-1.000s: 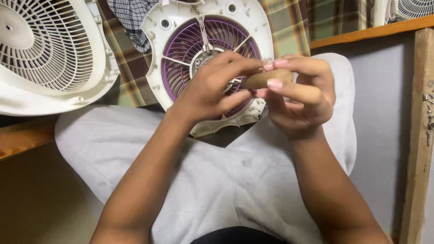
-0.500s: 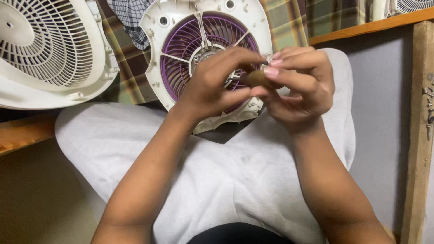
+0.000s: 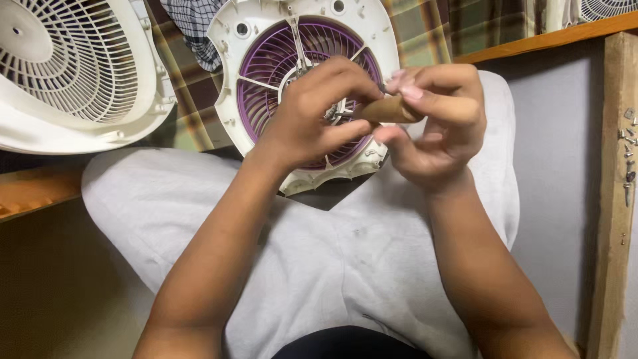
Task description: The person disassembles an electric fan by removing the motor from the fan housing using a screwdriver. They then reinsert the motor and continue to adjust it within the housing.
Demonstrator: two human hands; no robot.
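Observation:
A white fan housing with a purple grille [image 3: 266, 80] rests tilted against my lap, its back facing me. My right hand [image 3: 435, 123] grips a brown wooden tool handle [image 3: 391, 110], likely a screwdriver, whose tip points toward the hub. My left hand [image 3: 319, 110] pinches near the tip of the tool at the centre of the housing, covering the hub. What lies under the fingers is hidden.
A white fan guard [image 3: 63, 73] leans at the upper left on a plaid cloth [image 3: 193, 113]. A wooden ledge [image 3: 33, 193] runs along the left. A wooden post [image 3: 615, 199] at the right carries several small screws [image 3: 628, 153]. My legs in light grey trousers [image 3: 332, 266] fill the lower view.
Both hands have stayed at the fan hub, shifting slightly; the wooden handle has turned a little in my right hand and the view has drifted slightly.

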